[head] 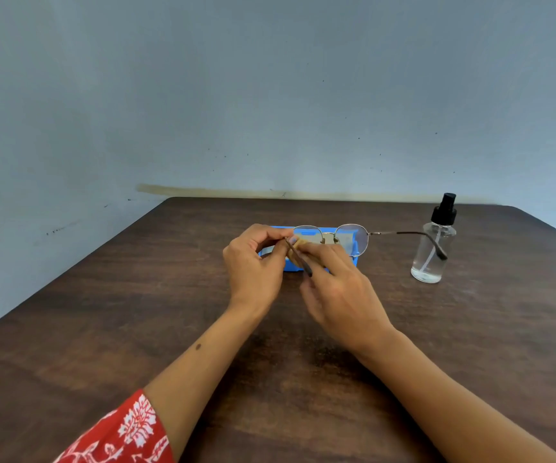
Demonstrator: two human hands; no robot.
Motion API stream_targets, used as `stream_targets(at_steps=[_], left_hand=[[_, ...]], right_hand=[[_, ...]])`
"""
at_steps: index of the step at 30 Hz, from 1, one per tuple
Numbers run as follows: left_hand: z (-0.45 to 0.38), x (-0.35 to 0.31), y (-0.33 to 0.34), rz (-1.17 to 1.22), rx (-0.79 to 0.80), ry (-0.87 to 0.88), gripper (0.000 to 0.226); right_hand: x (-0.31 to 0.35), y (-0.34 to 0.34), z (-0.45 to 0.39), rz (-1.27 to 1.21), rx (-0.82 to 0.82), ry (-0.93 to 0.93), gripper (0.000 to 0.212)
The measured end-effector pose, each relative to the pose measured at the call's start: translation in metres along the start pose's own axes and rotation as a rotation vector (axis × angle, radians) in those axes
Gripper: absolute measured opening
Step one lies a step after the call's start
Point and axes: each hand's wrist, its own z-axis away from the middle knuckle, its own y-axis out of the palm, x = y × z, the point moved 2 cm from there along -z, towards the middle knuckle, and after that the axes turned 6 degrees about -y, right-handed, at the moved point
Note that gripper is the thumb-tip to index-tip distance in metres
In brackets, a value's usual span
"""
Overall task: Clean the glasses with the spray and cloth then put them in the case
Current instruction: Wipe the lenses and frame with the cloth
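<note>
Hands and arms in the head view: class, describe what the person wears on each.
The left hand and right hand are bare, with no rings, watch or gloves visible. The left arm has a red sleeve with a white floral print near the elbow; the right forearm shows no sleeve.

Person, head-camera view. Two bare forearms and hands visible. Left hand (253, 262): no rings or watch seen; small dark mole on the forearm. Left arm wears a red fabric sleeve with white floral print (123, 432), its hem ending about the elbow. Right hand (340, 289): bare, no jewellery seen; right forearm uncovered to the frame edge.
</note>
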Motion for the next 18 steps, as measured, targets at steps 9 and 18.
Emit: stream_targets(at_steps=[9,18], left_hand=[[0.001,0.000,0.000,-0.002,-0.022,0.040,0.034],[0.002,-0.002,0.001,-0.034,0.011,0.088,0.027]], right_hand=[[-0.003,0.001,0.000,0.096,-0.014,0.061,0.041],[-0.010,-0.006,-0.003,0.218,0.005,0.054,0.037]])
